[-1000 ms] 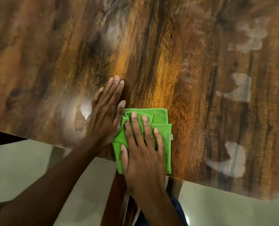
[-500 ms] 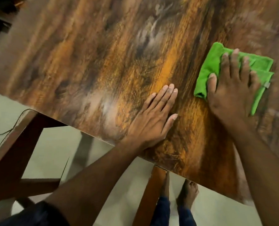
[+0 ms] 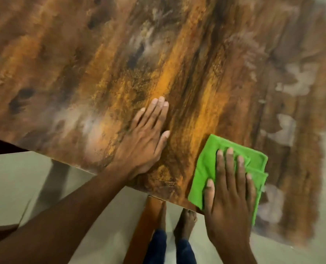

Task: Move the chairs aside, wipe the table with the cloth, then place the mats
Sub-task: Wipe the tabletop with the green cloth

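Tabletop [image 3: 101, 54]: cloth [image 3: 206, 168] slid back to near edge under flat right-hand fingers [image 3: 227, 168]

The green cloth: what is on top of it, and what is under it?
The right hand lies flat on the cloth. Under it is the table; that covered part cannot be seen.

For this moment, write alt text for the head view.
A right hand presses a folded green cloth flat at the near edge of a wooden table. The left hand rests flat on the tabletop beside it, apart from the cloth.
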Action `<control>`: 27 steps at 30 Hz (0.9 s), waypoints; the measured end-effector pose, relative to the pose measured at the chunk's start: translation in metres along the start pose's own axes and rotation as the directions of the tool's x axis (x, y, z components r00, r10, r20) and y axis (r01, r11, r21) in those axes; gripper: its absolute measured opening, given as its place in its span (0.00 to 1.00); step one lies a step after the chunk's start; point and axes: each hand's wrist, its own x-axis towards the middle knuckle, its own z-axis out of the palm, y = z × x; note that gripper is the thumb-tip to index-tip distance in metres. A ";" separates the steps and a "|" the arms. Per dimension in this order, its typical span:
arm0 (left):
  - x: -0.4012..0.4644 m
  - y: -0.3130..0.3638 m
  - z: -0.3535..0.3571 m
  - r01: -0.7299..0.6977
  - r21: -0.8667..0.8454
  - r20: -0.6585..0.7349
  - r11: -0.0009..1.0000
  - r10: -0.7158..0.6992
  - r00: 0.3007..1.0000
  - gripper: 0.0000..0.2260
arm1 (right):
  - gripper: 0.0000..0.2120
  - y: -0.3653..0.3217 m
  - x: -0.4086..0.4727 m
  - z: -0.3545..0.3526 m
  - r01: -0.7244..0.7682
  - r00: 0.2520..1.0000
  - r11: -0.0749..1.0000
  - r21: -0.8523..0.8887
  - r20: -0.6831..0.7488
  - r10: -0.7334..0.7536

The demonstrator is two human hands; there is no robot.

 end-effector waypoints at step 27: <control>0.063 0.113 0.026 -0.070 0.061 -0.046 0.996 0.073 0.996 0.30 | 0.32 0.090 -0.017 -0.015 -0.099 0.995 0.995 0.006 0.033 0.099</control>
